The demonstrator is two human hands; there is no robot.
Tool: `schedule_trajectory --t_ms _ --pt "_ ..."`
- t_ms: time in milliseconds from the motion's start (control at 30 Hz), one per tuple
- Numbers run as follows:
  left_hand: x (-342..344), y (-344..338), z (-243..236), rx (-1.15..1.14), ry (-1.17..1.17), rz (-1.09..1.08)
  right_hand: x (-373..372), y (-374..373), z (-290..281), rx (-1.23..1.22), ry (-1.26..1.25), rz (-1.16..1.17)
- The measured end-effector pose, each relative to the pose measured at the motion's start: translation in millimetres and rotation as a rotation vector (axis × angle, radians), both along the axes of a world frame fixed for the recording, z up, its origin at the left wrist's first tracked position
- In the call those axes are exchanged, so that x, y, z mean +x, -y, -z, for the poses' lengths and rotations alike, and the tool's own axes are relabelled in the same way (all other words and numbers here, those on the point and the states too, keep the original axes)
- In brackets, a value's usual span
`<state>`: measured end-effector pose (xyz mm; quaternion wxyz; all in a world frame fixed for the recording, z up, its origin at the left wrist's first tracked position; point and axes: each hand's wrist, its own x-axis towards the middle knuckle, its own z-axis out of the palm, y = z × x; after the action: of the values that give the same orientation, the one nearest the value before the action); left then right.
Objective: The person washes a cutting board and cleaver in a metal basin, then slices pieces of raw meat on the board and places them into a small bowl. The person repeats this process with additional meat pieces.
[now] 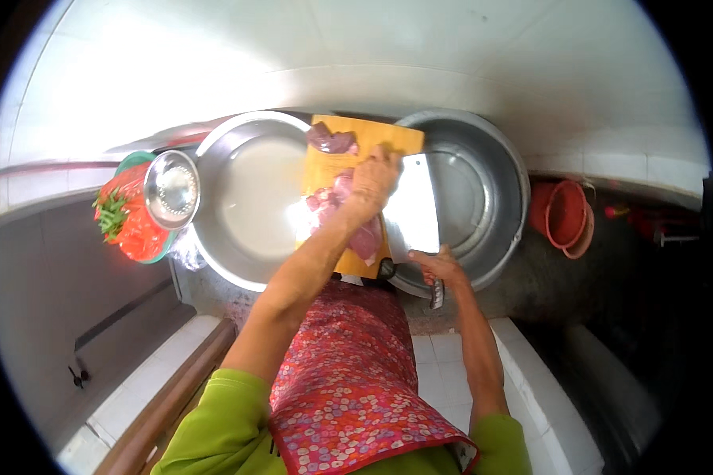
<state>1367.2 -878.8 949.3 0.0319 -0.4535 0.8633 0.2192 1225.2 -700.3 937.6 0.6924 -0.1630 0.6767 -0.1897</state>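
Observation:
A yellow cutting board (404, 138) lies between two wide metal basins, carrying several pieces of dark red raw meat. My left hand (375, 182) is closed over a large piece of raw meat (364, 237), its fingers pressing down near the board's right side. Gripped by the handle in my right hand (445, 269) is a broad-bladed cleaver (416, 206). Its blade lies along the board's right edge, close to my left fingers. A separate dark piece of meat (330, 140) sits at the board's far left corner, and smaller chunks (321, 199) lie left of my hand.
The left basin (249, 131) holds cloudy water; the right basin (491, 150) appears to hold clear liquid. Far left, a metal colander (172, 190) leans by a red plastic bag (141, 218) with green vegetables. Red buckets (566, 214) stand at right, below a white tiled wall (420, 47).

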Motion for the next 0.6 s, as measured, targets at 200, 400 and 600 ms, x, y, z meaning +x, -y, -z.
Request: schedule_trajectory --t_ms 200,400,600 --pt "2.3 1.1 -0.2 0.059 -0.11 -0.325 -16.6 23.0 -13.9 -0.062 -0.022 -0.122" --pt "-4.1 -16.7 -12.2 -0.105 -0.31 -0.442 -12.8 22.4 -71.0 -0.155 -0.077 -0.133" --pt "5.4 -26.0 -51.4 -0.093 -0.544 -0.482 12.4 10.0 -109.5 -0.133 -0.137 -0.027"
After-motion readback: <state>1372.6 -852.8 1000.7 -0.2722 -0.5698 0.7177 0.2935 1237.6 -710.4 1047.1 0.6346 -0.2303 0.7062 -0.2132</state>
